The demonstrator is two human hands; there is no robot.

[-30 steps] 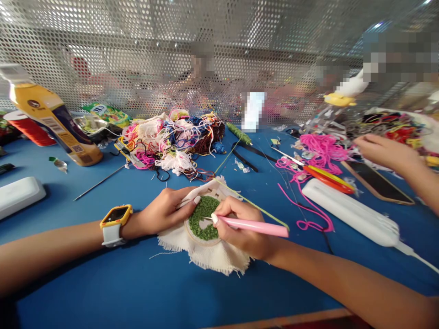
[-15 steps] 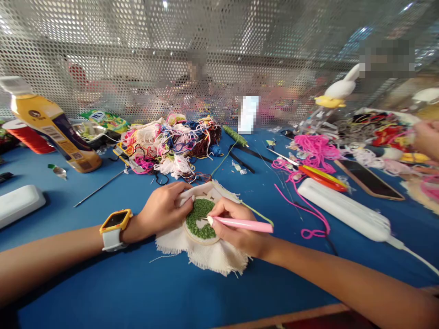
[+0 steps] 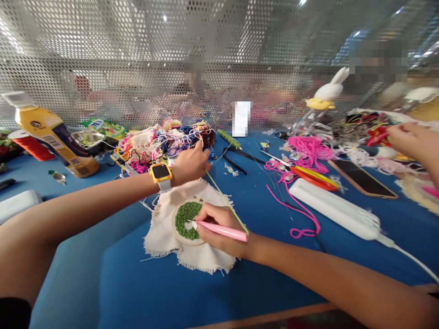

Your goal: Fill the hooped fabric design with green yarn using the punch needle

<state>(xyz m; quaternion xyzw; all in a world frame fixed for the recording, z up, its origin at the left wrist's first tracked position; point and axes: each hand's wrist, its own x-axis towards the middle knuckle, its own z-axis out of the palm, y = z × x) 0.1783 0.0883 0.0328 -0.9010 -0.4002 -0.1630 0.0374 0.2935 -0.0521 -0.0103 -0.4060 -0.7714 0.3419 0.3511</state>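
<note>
My right hand (image 3: 219, 221) is closed on a pink punch needle (image 3: 224, 231), its tip resting on the green stitched patch (image 3: 183, 220) in a small round hoop. The hoop sits in a frayed white cloth (image 3: 160, 230) on the blue table (image 3: 137, 283). My left hand (image 3: 190, 162), with a yellow watch (image 3: 161, 173) at the wrist, reaches forward beside the tangled pile of coloured threads (image 3: 161, 141). Its fingers are curled at the green yarn strand (image 3: 222, 198) that runs back to the needle. A green yarn skein (image 3: 228, 137) lies just beyond.
A yellow bottle (image 3: 58, 141) and red cup (image 3: 32, 146) stand at far left, a white box (image 3: 17, 203) nearer. At right lie a long white case (image 3: 336, 210), a phone (image 3: 363, 178), pink yarn (image 3: 308, 151) and another person's hand (image 3: 411, 141). A perforated screen (image 3: 137, 59) closes the back.
My left hand has let go of the hoop and cloth and moved forward to the green yarn by the thread pile. The right hand keeps the needle on the patch.
</note>
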